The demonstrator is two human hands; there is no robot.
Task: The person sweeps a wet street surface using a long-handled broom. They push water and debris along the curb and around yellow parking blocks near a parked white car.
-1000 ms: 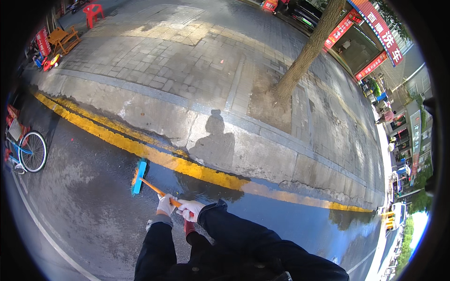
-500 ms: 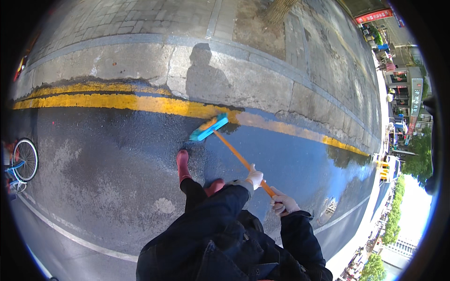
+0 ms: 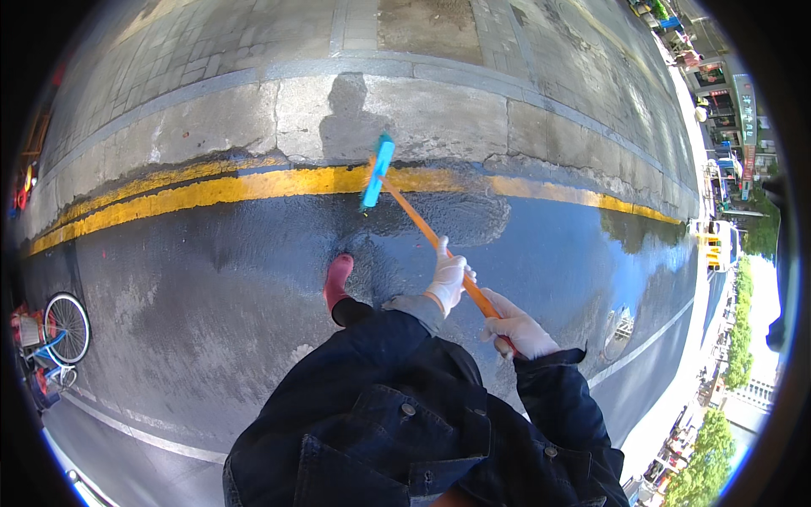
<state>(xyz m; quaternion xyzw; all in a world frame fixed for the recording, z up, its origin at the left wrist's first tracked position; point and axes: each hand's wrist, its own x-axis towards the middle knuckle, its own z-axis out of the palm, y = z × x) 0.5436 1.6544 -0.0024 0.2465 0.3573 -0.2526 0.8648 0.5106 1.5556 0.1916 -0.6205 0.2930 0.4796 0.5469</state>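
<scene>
1. The left hand, in a white glove, is wrapped around the orange handle of a push broom, partway along it.
2. The right hand, also gloved in white, grips the same handle closer to the wearer, near its end.
3. The broom's blue head is ahead of both hands, across the yellow line along the road's edge; its far end reaches over the concrete strip. Whether the bristles press on the ground is hard to tell from above.
4. A pink rubber boot stands on the wet asphalt, left of the left hand and nearer the wearer than the broom's head.
5. The wearer's shadow falls on the concrete, just beyond the head.
6. Far to the left is a bicycle with a white-rimmed wheel; to the right, past the right hand, a round cover is set in the road.
</scene>
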